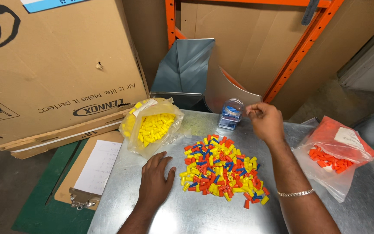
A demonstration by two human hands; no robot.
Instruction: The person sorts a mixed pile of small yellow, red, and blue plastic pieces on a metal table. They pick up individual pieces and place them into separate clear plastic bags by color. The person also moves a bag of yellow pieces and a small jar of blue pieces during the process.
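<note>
Blue-cap jar [230, 113] sits just left of right-hand grip [265, 121], fingers pinched.

The left hand [154, 180] is lying palm down with its fingers spread and flat, the forearm running straight back toward the body. The right hand [265, 121] is hovering raised, its fingertips pinching together; a silver bracelet [295, 193] is circling the right forearm.
</note>
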